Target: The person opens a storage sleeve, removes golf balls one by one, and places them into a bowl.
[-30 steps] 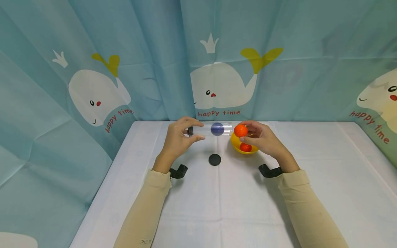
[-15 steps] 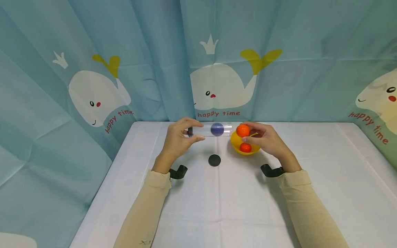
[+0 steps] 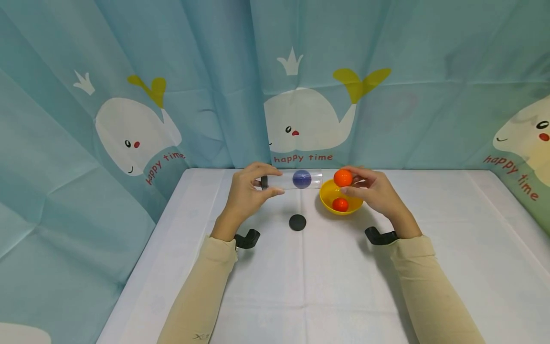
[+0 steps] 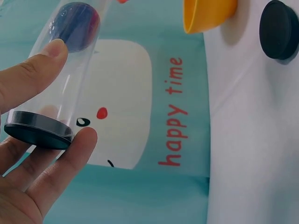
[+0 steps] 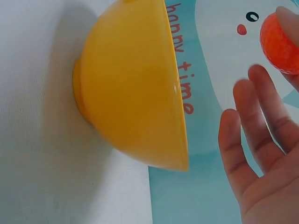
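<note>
My left hand (image 3: pixel 251 188) grips a clear plastic tube (image 3: pixel 281 180) near its left end, which carries a black cap (image 4: pixel 39 128). The tube lies sideways in the head view, and a dark blue ball (image 3: pixel 302 179) sits inside, toward its right end. My right hand (image 3: pixel 371 191) pinches an orange ball (image 3: pixel 343 177) between thumb and finger, above the yellow bowl (image 3: pixel 325 200). In the right wrist view the other fingers (image 5: pixel 254 126) of that hand are spread away from the ball. A second orange ball (image 3: pixel 341 205) rests in the bowl.
A loose black cap (image 3: pixel 297 222) lies on the white-covered table (image 3: pixel 275 286), in front of the tube. Behind the table's far edge hangs a blue curtain (image 3: pixel 223 119) printed with whales.
My right hand has moved a little to the right with the orange ball, away from the tube's right end. The left hand and tube have stayed nearly still.
</note>
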